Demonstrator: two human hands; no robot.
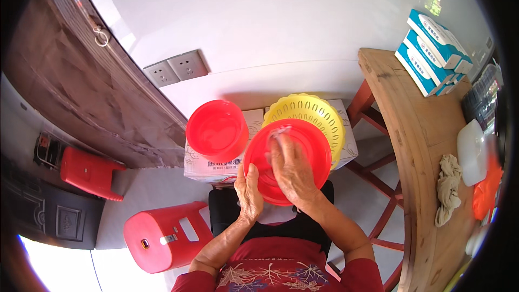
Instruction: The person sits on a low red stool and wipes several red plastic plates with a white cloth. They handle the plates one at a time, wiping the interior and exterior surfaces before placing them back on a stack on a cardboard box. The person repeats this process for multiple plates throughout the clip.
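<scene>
A round red plastic basin (pixel 319 148) is held tilted in front of my body. My left hand (pixel 249 192) grips its left rim, the thumb up along the outer edge. Inside the basin, my right hand (pixel 291 167) presses a small pale, crumpled piece that looks like a cloth (pixel 280 131) against the far inner wall; the fingers are smeared by motion. Behind the basin, partly covered by it, is a yellow colander (pixel 311 107) with slotted sides. A second red basin (pixel 217 128) sits to the left of the colander, apart from my hands.
Cardboard boxes (pixel 208 168) support the second basin and colander by the wall. A wall socket (pixel 175 68) is above left. Red plastic stools (pixel 162 238) are on the floor at left. At right, a wooden table (pixel 403 108) holds stacked tissue boxes (pixel 432 51) and a beige rag (pixel 448 190).
</scene>
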